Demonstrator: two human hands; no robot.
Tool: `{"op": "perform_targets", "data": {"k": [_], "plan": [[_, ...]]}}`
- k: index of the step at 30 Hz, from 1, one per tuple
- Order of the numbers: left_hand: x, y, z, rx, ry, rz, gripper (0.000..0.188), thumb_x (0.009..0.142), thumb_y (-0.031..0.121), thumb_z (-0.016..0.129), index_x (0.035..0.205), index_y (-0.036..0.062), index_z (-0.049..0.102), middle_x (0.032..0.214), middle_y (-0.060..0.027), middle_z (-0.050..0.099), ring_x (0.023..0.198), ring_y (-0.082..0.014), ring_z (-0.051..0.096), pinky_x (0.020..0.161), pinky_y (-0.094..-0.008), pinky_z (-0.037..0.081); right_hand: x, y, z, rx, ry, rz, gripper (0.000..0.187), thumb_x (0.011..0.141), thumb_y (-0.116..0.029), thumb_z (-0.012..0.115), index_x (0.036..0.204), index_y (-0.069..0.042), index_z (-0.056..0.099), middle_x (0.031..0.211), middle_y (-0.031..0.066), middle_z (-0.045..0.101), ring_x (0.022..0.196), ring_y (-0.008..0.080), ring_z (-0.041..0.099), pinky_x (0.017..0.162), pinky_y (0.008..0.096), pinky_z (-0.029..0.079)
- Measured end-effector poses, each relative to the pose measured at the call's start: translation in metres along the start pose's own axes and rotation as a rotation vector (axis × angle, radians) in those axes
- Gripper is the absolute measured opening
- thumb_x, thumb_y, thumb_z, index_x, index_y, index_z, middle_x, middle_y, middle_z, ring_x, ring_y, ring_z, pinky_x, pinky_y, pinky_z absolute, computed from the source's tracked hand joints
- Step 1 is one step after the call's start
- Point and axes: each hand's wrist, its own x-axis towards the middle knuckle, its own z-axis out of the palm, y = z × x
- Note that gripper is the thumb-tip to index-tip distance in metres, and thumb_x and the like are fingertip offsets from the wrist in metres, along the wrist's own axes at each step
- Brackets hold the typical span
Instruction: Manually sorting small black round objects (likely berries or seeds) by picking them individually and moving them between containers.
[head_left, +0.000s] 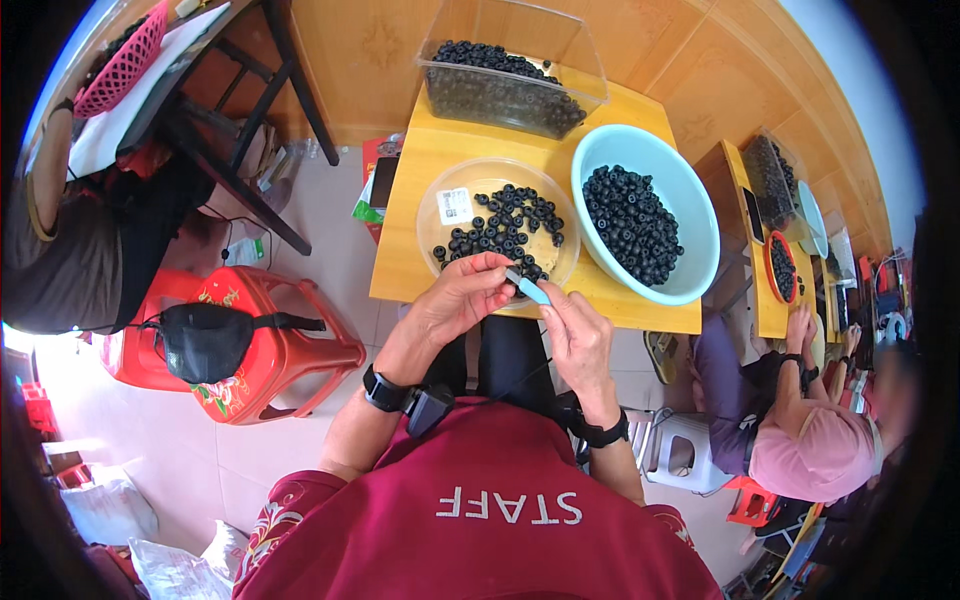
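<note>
Above the near edge of the yellow table, my left hand (pixel 462 298) is closed, thumb and fingers pinching a small black ring-shaped part that the fingers mostly hide. My right hand (pixel 580 338) grips a small tool with a light-blue handle (pixel 534 291), its greyish tip touching or very close to the part at the left fingertips. Just beyond both hands lies a round clear plastic tray (pixel 432 205) with loose black ring-shaped parts (pixel 512 210) and a white label. Whether the tool's tip is a blade I cannot tell.
A light-blue basin (pixel 702 235) full of black parts stands right of the tray. Behind it is a clear rectangular bin (pixel 575 72) of similar parts. A red stool (pixel 290 345) with a black bag stands at left. Other people sit at tables on both sides.
</note>
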Motion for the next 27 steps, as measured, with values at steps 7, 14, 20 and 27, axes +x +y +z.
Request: {"op": "perform_targets", "data": {"k": [7,14,20,27], "plan": [[-0.013,0.010,0.019,0.008,-0.166,0.027,0.013,0.087,0.006,0.062,0.100,0.0052,0.061,0.091,-0.0080,0.065,0.078,-0.0130,0.063,0.073,-0.0235,0.053,-0.003,0.041,-0.006,-0.020,0.080,0.087,0.019,0.088,-0.011,0.060,0.105,-0.005,0.065,0.070,0.0133,0.058,0.059,0.0299,0.058,0.054,0.0380,0.045],[-0.011,0.009,0.013,-0.026,-0.009,0.026,0.019,0.087,0.006,0.062,0.106,0.0065,0.060,0.094,-0.0104,0.065,0.078,-0.0137,0.064,0.073,-0.0224,0.053,-0.008,0.031,-0.003,-0.009,0.016,0.169,0.018,0.089,-0.012,0.059,0.105,-0.006,0.065,0.069,0.0130,0.057,0.059,0.0295,0.057,0.054,0.0387,0.044],[-0.004,0.005,0.018,-0.003,-0.027,0.074,0.023,0.084,-0.001,0.062,0.105,0.0069,0.060,0.097,-0.0080,0.064,0.082,-0.0128,0.062,0.073,-0.0229,0.051,-0.019,0.035,-0.001,0.008,0.066,0.161,0.017,0.088,-0.013,0.059,0.103,-0.007,0.065,0.069,0.0135,0.058,0.061,0.0309,0.060,0.054,0.0399,0.046],[0.017,0.001,0.009,0.167,0.152,0.124,0.018,0.080,-0.004,0.065,0.088,0.0090,0.056,0.081,-0.0007,0.059,0.070,-0.0084,0.056,0.061,-0.0199,0.044,-0.037,0.033,-0.009,-0.020,0.000,0.259,0.018,0.088,-0.009,0.059,0.103,-0.001,0.064,0.070,0.0144,0.059,0.060,0.0290,0.058,0.054,0.0358,0.045]]}}
